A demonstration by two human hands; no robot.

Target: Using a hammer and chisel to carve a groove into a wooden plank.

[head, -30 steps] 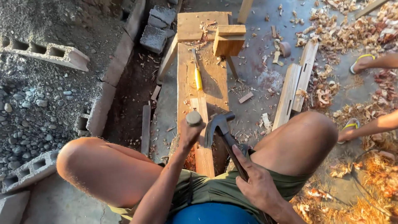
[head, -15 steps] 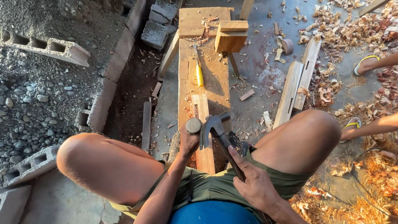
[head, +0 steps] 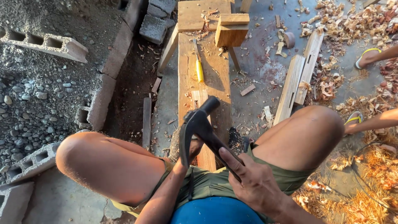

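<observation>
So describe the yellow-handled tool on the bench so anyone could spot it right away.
Start at the long wooden bench running away from the seated person's knees. Halfway up it, beyond the claw hammer in the right hand, lies a slim chisel. Its bright yellow handle stands alone among bare wood.

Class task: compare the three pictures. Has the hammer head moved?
Yes. The hammer head has risen from the wooden piece toward the camera, now reaching closer to the yellow-handled tool lying fixed on the plank.
</observation>
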